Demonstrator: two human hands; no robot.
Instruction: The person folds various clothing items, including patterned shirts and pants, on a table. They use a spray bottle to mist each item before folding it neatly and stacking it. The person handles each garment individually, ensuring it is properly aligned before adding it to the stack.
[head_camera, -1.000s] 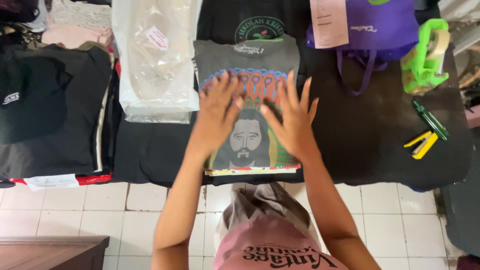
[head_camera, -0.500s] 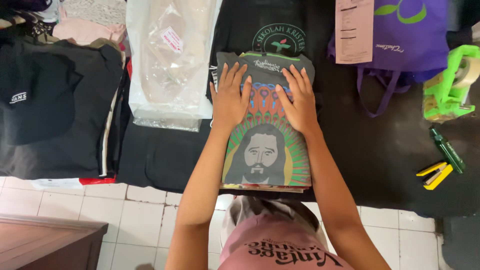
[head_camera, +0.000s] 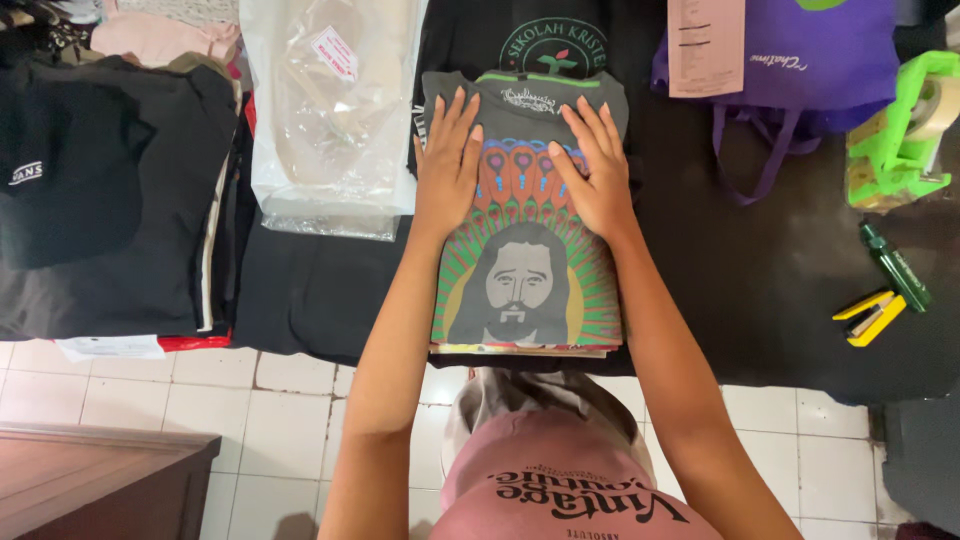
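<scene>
Two hands, the left hand (head_camera: 447, 160) and right hand (head_camera: 597, 170), press flat with fingers spread wide, gripping nothing, on the folded grey printed T-shirt (head_camera: 525, 255) at the black-covered bench's (head_camera: 760, 300) near edge, seemingly smoothing it.

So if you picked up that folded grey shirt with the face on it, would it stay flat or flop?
The folded grey shirt would probably flop and unfold, since it is soft cloth. It looks light for its size. Both hands, left hand and right hand, press it flat, so it likely won't slide on the dark table cover.
</scene>
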